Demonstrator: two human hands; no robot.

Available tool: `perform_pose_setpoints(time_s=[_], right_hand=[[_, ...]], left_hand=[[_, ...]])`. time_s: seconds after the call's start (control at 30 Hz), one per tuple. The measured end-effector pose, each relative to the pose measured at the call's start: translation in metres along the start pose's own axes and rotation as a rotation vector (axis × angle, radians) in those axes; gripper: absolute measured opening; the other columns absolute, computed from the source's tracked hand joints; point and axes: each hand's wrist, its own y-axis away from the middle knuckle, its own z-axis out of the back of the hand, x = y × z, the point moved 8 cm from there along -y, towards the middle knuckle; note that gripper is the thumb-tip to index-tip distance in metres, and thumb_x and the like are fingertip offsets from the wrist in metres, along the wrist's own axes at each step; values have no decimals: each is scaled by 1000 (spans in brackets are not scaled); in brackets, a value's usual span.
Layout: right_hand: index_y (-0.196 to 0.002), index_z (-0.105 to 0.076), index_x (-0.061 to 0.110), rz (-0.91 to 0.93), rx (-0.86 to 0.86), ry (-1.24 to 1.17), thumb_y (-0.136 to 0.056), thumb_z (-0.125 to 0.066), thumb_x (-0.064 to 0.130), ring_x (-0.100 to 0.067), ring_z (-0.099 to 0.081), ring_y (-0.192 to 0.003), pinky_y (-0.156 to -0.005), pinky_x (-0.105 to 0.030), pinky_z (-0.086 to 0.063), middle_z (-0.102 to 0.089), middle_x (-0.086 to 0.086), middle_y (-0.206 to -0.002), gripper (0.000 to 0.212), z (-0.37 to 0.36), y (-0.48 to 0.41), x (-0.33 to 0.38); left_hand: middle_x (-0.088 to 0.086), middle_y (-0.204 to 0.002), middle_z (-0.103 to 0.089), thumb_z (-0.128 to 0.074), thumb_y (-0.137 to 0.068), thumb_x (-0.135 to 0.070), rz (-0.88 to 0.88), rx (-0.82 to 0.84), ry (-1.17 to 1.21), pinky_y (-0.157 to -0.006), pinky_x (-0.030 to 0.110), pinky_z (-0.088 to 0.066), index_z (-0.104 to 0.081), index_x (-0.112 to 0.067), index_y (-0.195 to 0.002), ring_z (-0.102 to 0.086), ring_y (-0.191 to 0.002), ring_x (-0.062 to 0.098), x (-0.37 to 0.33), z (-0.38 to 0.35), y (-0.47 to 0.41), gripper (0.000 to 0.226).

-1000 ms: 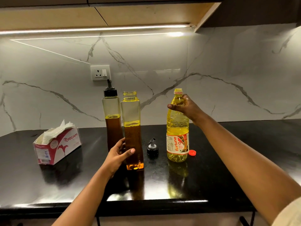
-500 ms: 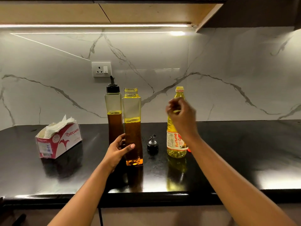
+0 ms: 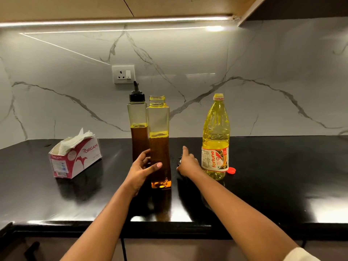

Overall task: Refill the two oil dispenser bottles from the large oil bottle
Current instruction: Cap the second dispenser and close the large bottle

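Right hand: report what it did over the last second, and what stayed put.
The right hand let go of the large oil bottle at its neck and dropped down and left to the black pourer cap; whether it grips it is hidden. Unchanged: the left hand holds the open dispenser bottle; the capped dispenser bottle, red cap and tissue box stand as before.

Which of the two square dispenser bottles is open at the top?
The right dispenser bottle, gripped by the left hand: its threaded neck is bare. The left dispenser bottle beside it wears a black pourer cap.
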Motion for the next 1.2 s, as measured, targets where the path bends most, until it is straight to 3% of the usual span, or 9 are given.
perform_pose_setpoints(time_s=[0.23, 0.43, 0.57, 0.7, 0.77, 0.9, 1.07, 1.2], right_hand=[[-133, -29, 17, 48, -42, 28, -88, -62, 13, -32, -47, -117, -92, -40, -45, -46, -15, -128, 56, -2, -9, 2], [-117, -35, 16, 85, -44, -48, -80, -72, 27, -26, -57, -102, -85, -37, -51, -56, -11, -114, 54, 17, 10, 0], [-119, -33, 17, 162, -134, -388, -83, -70, 23, -17, -54, -92, -77, -29, -52, -54, -9, -114, 51, 71, 40, 19], [-125, -34, 13, 365, -338, -743, -83, -70, 23, -12, -51, -97, -73, -15, -46, -49, 0, -112, 56, 156, 77, 57], [-127, -35, 12, 485, -368, -842, -83, -70, 20, -12, -52, -95, -75, -14, -47, -50, 1, -107, 57, 193, 82, 79], [-125, -42, 14, 573, -96, -818, -82, -71, 14, -22, -54, -103, -90, -30, -53, -47, 0, -101, 52, 211, 55, 121], [-133, -36, 14, 601, 119, -680, -82, -70, 4, -27, -54, -105, -90, -30, -53, -46, -15, -116, 62, 200, 30, 143], [-137, -32, 14, 653, 226, -555, -82, -67, 0, -23, -57, -101, -79, -19, -54, -49, -21, -119, 67, 196, 26, 156]], left_hand=[[6, -118, -66, -92, -36, -54, 11, 7, 11, -87, 34, -55, -50, -26, -130, -66, -107, 21, -2, -1, 1, 107], [8, -120, -66, -96, -33, -43, 40, 18, 64, -88, 36, -56, -50, -21, -134, -66, -108, 22, -2, -1, 4, 114], [12, -119, -65, -91, -55, -12, 50, 32, 108, -84, 33, -58, -49, -13, -136, -66, -106, 25, -5, -4, 7, 91], [12, -121, -65, -98, -30, -33, 85, 49, 114, -80, 35, -58, -55, -19, -126, -66, -107, 26, -3, -4, 8, 106], [12, -120, -65, -98, -26, -37, 87, 52, 99, -77, 33, -58, -56, -19, -124, -67, -105, 25, -2, -5, 9, 108], [10, -120, -65, -97, -34, -34, 75, 40, 67, -75, 27, -58, -54, -16, -130, -68, -102, 21, -4, -5, 11, 107], [5, -119, -64, -97, -30, -38, 64, 38, 44, -73, 23, -56, -56, -25, -123, -67, -103, 19, -6, -5, 12, 102], [4, -118, -64, -96, -20, -49, 51, 32, 25, -74, 22, -55, -58, -35, -110, -65, -106, 20, -6, -5, 11, 99]])
